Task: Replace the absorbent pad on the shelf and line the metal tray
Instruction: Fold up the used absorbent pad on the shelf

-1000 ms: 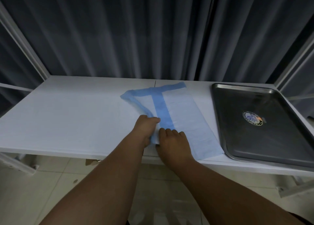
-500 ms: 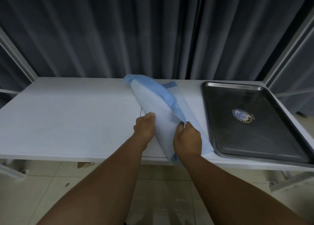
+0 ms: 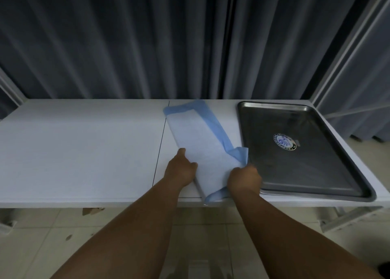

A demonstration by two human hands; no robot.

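Note:
A folded absorbent pad (image 3: pixel 200 143), pale with blue edging, lies on the white shelf (image 3: pixel 84 152) just left of the metal tray (image 3: pixel 306 169). My left hand (image 3: pixel 182 169) rests against the pad's near left edge, thumb stretched along it. My right hand (image 3: pixel 243 178) pinches the pad's blue right edge near the tray's left rim, and a blue corner stands up above that hand. The pad's near end hangs slightly over the shelf's front edge. The tray is bare, with a round sticker (image 3: pixel 285 141) on its floor.
Dark grey curtains (image 3: pixel 147 40) hang behind the shelf. White frame bars (image 3: pixel 348 53) slant at both sides. A seam (image 3: pixel 161 139) splits the shelf just left of the pad. Tiled floor (image 3: pixel 42 236) lies below the front edge.
The pad was lifted and flipped over from its spread shape into a narrower fold. My right hand moved right toward the tray with the blue edge; my left hand stayed at the left edge.

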